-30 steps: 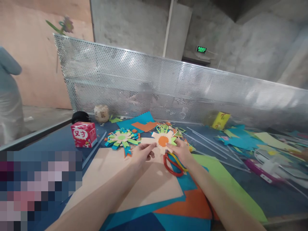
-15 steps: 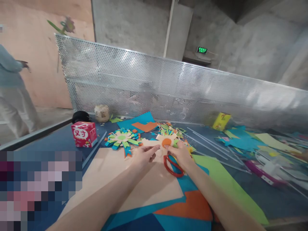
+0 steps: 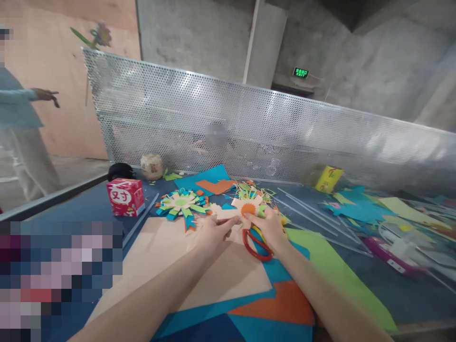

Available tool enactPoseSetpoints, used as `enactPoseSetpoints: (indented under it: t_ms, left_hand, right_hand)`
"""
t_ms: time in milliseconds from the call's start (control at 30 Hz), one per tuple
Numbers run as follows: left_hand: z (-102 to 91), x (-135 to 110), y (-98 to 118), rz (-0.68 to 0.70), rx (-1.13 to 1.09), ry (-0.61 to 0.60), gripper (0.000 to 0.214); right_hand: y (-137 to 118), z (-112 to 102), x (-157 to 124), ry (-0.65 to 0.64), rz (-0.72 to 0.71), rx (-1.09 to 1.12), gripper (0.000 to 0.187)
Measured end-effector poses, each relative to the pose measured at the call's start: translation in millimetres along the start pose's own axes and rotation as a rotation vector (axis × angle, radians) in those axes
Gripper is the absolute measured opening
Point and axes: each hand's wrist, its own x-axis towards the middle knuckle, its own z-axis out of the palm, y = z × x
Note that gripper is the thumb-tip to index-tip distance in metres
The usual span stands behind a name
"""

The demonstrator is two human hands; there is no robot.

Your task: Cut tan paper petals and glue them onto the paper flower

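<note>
A cream felt flower (image 3: 239, 203) with a round, jagged orange centre is pinched in my right hand (image 3: 271, 231), whose thumb presses by the centre's lower edge. My left hand (image 3: 213, 232) has its fingertips together on a cream felt strip (image 3: 226, 215) at the flower's left side; whether strip and flower are joined, I cannot tell. Below the flower, between my hands, lie scissors with red handles (image 3: 259, 256), blades hidden. A layered felt rosette (image 3: 181, 203) in cream, green and blue rests beyond my left hand.
Under my arms spread a cream felt sheet (image 3: 160, 266), a green sheet (image 3: 342, 275) and orange felt (image 3: 285, 304). A red box (image 3: 125, 197) stands left. Clear sticks (image 3: 309, 213) and a purple-and-white tape roll (image 3: 392, 259) lie right. Behind is a perforated metal screen (image 3: 185, 109); a person (image 3: 21, 109) stands beyond.
My left fingers have closed in on the cream strip, which now shows beside the flower. My right hand keeps its hold. The person at the left has stretched out an arm.
</note>
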Motion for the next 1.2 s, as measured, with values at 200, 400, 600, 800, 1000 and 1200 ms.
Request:
enactPoseSetpoints:
  t_ms: [200,400,600,800,1000,1200]
  left_hand:
    - [0.5,3.2,-6.4,0.003,-0.111,-0.023,0.043]
    - [1.1,2.4,-4.6,0.055,-0.037,0.032,0.050]
    - [-0.7,-1.4,-7.2,0.485,0.284,0.454,0.054]
    - [7.0,-14.5,-7.9,0.585,0.477,0.256,0.050]
    - [7.4,-7.1,-10.4,0.527,0.406,0.315,0.035]
    - [3.0,0.0,-6.4,0.336,0.300,0.098,0.026]
  right_hand:
    - [-5.4,1.9,-2.3,-0.079,-0.006,0.030,0.028]
    - [2.5,-1.1,1.5,-0.044,-0.011,0.024,0.030]
    - [9.7,-7.6,8.0,0.066,-0.029,-0.004,0.038]
    - [8.5,-7.1,6.9,0.067,-0.067,-0.059,0.038]
    - [-0.3,-1.1,0.9,-0.006,-0.054,-0.058,0.028]
    - [-2.4,1.1,-1.6,-0.034,-0.047,-0.108,0.025]
